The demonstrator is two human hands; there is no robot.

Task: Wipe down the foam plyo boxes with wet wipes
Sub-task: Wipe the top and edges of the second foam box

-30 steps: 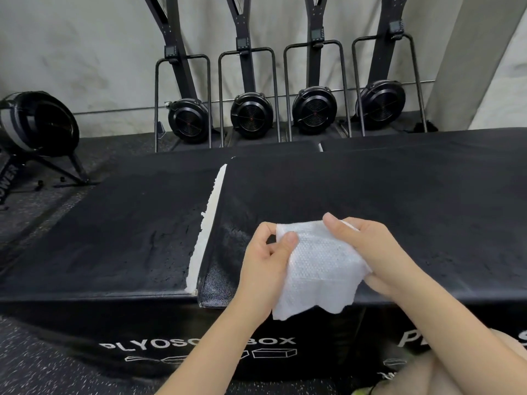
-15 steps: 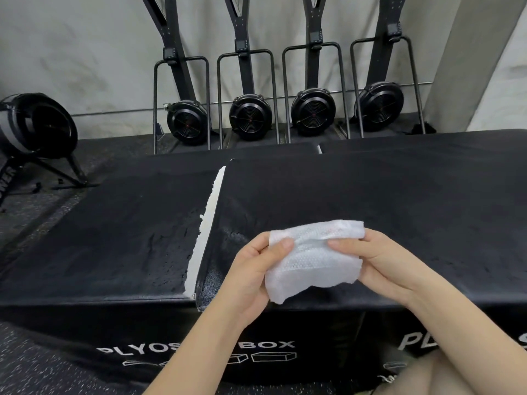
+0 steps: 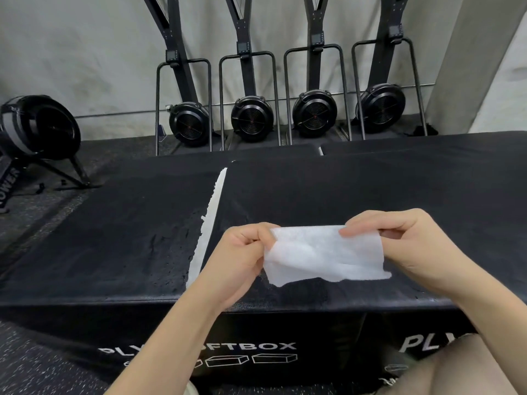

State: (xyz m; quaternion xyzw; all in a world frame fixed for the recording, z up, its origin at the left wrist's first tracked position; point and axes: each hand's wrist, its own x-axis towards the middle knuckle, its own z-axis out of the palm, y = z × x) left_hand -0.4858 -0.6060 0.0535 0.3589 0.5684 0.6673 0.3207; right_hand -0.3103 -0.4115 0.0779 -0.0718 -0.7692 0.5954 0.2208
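Head view: a white wet wipe (image 3: pixel 325 253) is held stretched between two hands just above the black foam plyo boxes (image 3: pixel 328 195). Its left top corner is pinched by the left hand (image 3: pixel 242 258), its right top edge by the right hand (image 3: pixel 405 246), so each grip is clenched on the wipe, which hangs loose below the fingers. Below the grip, on the front face of the boxes, white lettering is partly hidden by the left forearm; "FTBOX" is readable, with outlined box drawings beneath it. Right of that, "PL" begins a second label. Left of the grip, a torn strip of white foam (image 3: pixel 208 223) is exposed along a seam. Beyond the grip, four black fan machines (image 3: pixel 251 118) are lined against a grey wall. Dark speckled flooring (image 3: pixel 25 363) is seen at lower left.
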